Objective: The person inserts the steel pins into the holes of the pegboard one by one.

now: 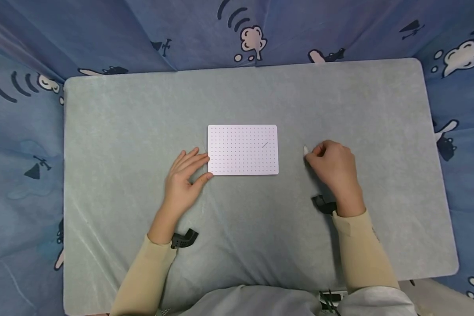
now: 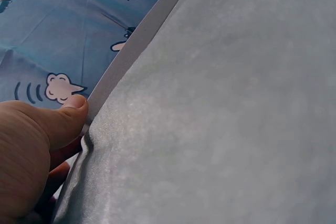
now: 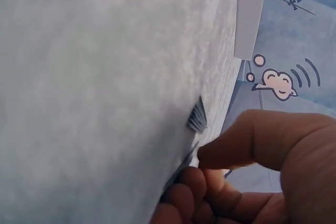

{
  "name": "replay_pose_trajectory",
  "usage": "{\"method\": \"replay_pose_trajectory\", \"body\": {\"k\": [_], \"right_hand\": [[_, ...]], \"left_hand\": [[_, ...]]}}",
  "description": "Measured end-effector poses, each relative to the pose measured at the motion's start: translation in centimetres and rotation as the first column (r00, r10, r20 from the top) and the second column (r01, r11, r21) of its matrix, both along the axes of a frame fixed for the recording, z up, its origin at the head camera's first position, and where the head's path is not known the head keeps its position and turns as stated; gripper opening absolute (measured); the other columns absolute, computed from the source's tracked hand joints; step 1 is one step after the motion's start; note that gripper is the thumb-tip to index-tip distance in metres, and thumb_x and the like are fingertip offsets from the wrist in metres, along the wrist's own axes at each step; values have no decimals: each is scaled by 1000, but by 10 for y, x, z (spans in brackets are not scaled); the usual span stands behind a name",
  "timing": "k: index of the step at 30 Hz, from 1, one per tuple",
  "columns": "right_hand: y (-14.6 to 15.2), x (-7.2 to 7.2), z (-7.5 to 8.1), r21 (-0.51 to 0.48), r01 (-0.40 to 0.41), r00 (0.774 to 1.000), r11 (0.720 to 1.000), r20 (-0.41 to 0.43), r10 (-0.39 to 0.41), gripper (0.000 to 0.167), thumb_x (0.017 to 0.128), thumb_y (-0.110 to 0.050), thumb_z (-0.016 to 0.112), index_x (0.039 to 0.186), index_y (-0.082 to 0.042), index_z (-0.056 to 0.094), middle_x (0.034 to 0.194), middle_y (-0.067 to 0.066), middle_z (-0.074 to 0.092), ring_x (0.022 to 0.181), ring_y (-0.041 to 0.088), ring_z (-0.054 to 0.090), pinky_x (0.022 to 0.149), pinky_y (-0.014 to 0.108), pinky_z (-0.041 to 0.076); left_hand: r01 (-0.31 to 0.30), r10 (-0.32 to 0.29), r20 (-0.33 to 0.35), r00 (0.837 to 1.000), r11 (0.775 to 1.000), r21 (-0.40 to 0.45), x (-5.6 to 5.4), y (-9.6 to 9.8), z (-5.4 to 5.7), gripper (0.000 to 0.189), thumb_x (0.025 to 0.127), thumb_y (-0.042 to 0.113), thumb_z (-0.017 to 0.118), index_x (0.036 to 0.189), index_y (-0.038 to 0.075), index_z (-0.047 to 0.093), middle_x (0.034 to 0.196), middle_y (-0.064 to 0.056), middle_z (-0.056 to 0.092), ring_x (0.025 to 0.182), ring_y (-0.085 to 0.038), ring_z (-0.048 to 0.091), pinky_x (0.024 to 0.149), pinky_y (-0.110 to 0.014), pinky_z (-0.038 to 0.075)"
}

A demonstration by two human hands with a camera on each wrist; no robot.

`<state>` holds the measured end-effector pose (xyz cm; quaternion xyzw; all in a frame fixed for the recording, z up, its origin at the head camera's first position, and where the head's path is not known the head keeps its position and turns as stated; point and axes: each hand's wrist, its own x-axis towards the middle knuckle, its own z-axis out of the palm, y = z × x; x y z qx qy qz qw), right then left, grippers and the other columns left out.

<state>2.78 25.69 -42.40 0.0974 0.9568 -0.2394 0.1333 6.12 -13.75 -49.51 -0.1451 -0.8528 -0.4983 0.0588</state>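
Note:
A pale pinkish-white board (image 1: 242, 166) dotted with rows of small holes lies on the table. One thin dark pin (image 1: 265, 144) shows toward its right side. My left hand (image 1: 183, 184) rests at the board's lower left, fingers fairly straight, index fingertip at the left edge and thumb at the near corner. To the right of the board lies a small cluster of thin grey pins (image 3: 197, 116), fanned at one end. Over it, my right hand (image 1: 333, 162) has thumb and forefinger brought together, pinching a thin dark pin (image 3: 180, 172) mostly hidden by the fingers.
A grey cloth (image 1: 245, 96) covers the table, with slight creases near the front. Blue printed curtains (image 1: 205, 35) hang around the back and sides. Each wrist carries a black camera mount (image 1: 184, 238) close above the cloth.

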Motion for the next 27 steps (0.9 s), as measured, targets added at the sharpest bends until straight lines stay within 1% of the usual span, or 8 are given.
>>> {"method": "replay_pose_trajectory", "body": {"k": [6, 9, 11, 14, 16, 18, 23, 27], "right_hand": [[0, 3, 5, 20, -47, 999, 999, -6, 47, 20, 102, -12, 60, 101, 2, 73, 91, 20, 72, 64, 29, 60, 58, 41, 49], [0, 5, 7, 50, -93, 995, 994, -16, 94, 21, 103, -10, 60, 102, 4, 76, 91, 21, 74, 62, 29, 61, 57, 42, 50], [0, 5, 8, 65, -126, 991, 990, -32, 129, 21, 103, -8, 61, 99, 5, 76, 85, 20, 73, 58, 27, 58, 55, 42, 49], [0, 6, 8, 74, -152, 987, 986, -42, 155, 21, 101, -6, 60, 87, 3, 73, 67, 13, 61, 53, 22, 46, 51, 38, 41], [1, 6, 7, 74, -149, 988, 986, -39, 152, 21, 99, -5, 60, 81, -1, 70, 61, 7, 51, 54, 20, 38, 51, 36, 35], [3, 6, 6, 66, -132, 991, 989, -28, 134, 19, 97, -6, 61, 80, -3, 68, 61, 4, 49, 54, 20, 38, 51, 35, 34], [8, 8, -1, 39, -79, 996, 996, -28, 80, 13, 96, -11, 65, 88, -2, 69, 72, 11, 64, 56, 25, 51, 53, 36, 41], [12, 9, -4, 17, -60, 996, 998, -65, 61, 13, 97, -13, 64, 92, -2, 68, 77, 12, 66, 59, 26, 52, 55, 37, 42]], "left_hand": [[1, -1, 1, 1000, 1000, -1, 0, 0, 0, 47, 88, 13, 92, 131, -1, 78, 140, -13, 73, 148, -33, 55, 135, -48, 26], [0, 0, 0, 1000, 1000, 1, 0, 0, -1, 47, 88, 12, 92, 131, -1, 78, 140, -13, 73, 148, -33, 55, 135, -48, 26], [1, -1, -2, 1000, 1000, -1, 0, 0, -2, 48, 87, 13, 92, 131, -1, 78, 140, -13, 73, 148, -32, 55, 135, -48, 27], [4, -4, -4, 1000, 1000, -2, 0, 0, -3, 48, 88, 13, 92, 131, -1, 78, 140, -13, 73, 148, -32, 55, 135, -47, 27], [6, -6, -5, 1000, 1000, -3, 0, 0, -2, 48, 88, 13, 92, 131, 0, 78, 140, -13, 73, 148, -32, 55, 135, -47, 27], [9, -9, -6, 1000, 1000, -2, 0, 0, -2, 48, 88, 13, 92, 131, 0, 78, 140, -13, 73, 148, -32, 55, 135, -47, 27], [9, -9, -6, 1000, 1000, 0, 0, 0, -1, 47, 88, 13, 92, 131, 0, 78, 139, -13, 74, 148, -32, 55, 135, -47, 27], [8, -8, -2, 1000, 1000, -4, -1, -1, 0, 47, 89, 13, 92, 131, -1, 77, 140, -14, 73, 148, -33, 55, 134, -47, 27]]}}
